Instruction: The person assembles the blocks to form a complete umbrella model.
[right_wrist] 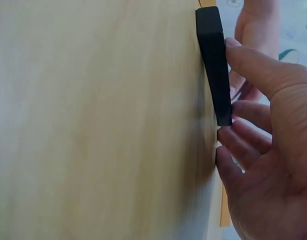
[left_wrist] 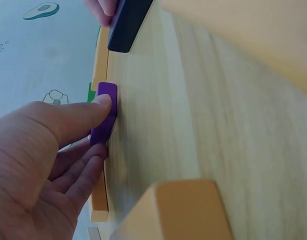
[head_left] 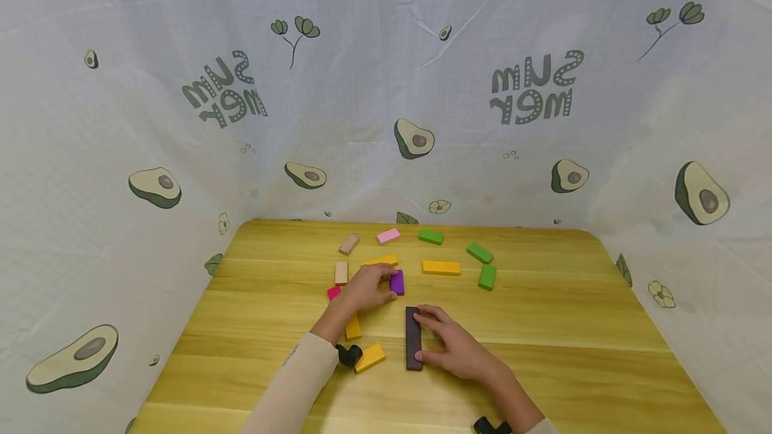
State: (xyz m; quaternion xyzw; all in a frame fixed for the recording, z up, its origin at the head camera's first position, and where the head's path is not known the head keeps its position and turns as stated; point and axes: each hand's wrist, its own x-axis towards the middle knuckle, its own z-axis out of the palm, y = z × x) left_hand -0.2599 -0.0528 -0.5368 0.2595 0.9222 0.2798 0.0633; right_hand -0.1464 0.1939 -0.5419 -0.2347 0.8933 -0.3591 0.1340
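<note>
A: Start at the left of the table (head_left: 543, 353). What lies there?

B: A beige block (head_left: 341, 272) and a second beige one (head_left: 348, 244) behind it, a red block (head_left: 334, 293) just beside the left hand (head_left: 364, 288), and two yellow blocks (head_left: 370, 357) near that forearm.

A: And the left hand itself?

B: Its thumb and fingers (left_wrist: 83, 117) pinch the purple block (head_left: 397, 282), which lies flat on the table, just in front of a yellow block (head_left: 382, 260). The left wrist view shows the thumb on top of the purple block (left_wrist: 104, 117) and the other fingers curled under its near edge.

A: Next to the right?

B: The dark block (head_left: 413, 338), long and flat on the table, pointing away from the person, near the middle front. The right hand (head_left: 455, 348) grasps it from its right side: thumb at the near end, fingertips at the far end. In the right wrist view the thumb lies along the dark block (right_wrist: 213, 60) and the fingers (right_wrist: 233, 155) curl against its edge.

A: Farther right?

B: A pink block (head_left: 389, 236) at the back, an orange block (head_left: 441, 267), and three green blocks (head_left: 480, 252), all well apart from the hands. A printed cloth (head_left: 386, 86) hangs behind.
</note>
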